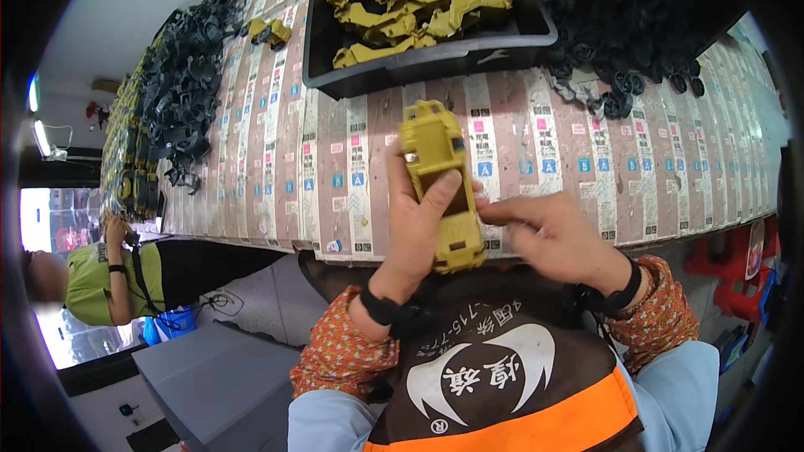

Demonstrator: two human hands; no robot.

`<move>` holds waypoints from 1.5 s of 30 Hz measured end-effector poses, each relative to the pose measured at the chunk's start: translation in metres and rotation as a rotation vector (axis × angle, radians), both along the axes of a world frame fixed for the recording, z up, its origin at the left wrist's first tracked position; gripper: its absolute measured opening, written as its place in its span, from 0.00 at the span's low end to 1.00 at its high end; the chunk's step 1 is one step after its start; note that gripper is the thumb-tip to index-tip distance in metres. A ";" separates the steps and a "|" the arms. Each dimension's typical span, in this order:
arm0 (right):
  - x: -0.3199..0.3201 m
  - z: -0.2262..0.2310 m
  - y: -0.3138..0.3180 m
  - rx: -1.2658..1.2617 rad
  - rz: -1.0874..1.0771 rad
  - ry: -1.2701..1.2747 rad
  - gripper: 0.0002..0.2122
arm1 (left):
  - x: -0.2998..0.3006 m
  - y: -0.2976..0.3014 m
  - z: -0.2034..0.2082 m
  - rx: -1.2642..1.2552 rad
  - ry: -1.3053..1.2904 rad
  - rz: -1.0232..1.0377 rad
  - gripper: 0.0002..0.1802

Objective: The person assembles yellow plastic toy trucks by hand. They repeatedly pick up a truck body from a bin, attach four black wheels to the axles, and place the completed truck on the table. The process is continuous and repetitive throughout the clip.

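A mustard-yellow toy car body (459,230) stands tilted up over the near edge of the table, its open cabin facing me. My left hand (410,226) grips it from the left, the thumb lying across its middle. At its lower right side, my right hand (557,234) reaches in with the index finger at the body's edge and the other fingers curled. What lies between those right fingertips, if anything, is too small to make out. Just beyond the car body sits a black bin (427,67) filled with yellow plastic car parts (410,21).
Dark wheels and small parts (620,88) lie heaped at the back right. A long pile of dark plastic parts (180,84) runs along the left. One yellow part (270,32) rests left of the bin. A person in a green shirt (100,280) works at the far left.
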State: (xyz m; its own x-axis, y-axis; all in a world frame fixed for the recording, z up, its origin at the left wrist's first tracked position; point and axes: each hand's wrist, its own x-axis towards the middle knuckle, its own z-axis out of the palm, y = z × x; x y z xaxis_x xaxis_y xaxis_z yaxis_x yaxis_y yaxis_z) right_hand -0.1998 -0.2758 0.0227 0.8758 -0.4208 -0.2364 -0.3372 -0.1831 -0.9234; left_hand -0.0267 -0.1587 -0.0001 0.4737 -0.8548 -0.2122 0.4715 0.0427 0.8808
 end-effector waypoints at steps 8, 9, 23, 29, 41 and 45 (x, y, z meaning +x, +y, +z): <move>-0.010 0.014 -0.031 -0.168 0.120 -0.371 0.25 | 0.022 0.004 0.035 0.193 0.147 -0.722 0.46; -0.016 0.008 -0.032 -0.015 0.058 -0.299 0.23 | 0.024 0.005 0.034 0.175 0.269 -0.695 0.46; -0.026 0.001 -0.046 0.037 -0.027 -0.168 0.10 | 0.009 -0.019 0.001 -0.066 0.317 -0.140 0.30; 0.018 -0.024 -0.184 -0.926 -0.368 -0.029 0.11 | 0.010 -0.011 0.005 -0.040 0.308 -0.165 0.30; 0.030 -0.048 -0.195 -1.006 -0.140 0.011 0.11 | 0.010 0.009 -0.020 0.097 0.268 -0.156 0.28; 0.005 -0.043 -0.187 -1.017 -0.244 -0.115 0.10 | 0.008 0.008 -0.028 0.102 0.287 -0.178 0.29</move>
State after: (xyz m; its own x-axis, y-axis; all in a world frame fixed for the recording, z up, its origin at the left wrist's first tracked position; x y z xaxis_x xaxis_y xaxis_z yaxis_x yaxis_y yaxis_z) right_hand -0.1944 -0.4633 -0.0198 0.7354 -0.5421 0.4065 -0.3894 -0.8291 -0.4011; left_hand -0.0189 -0.1504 -0.0282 0.2279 -0.8860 -0.4037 0.6924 -0.1440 0.7070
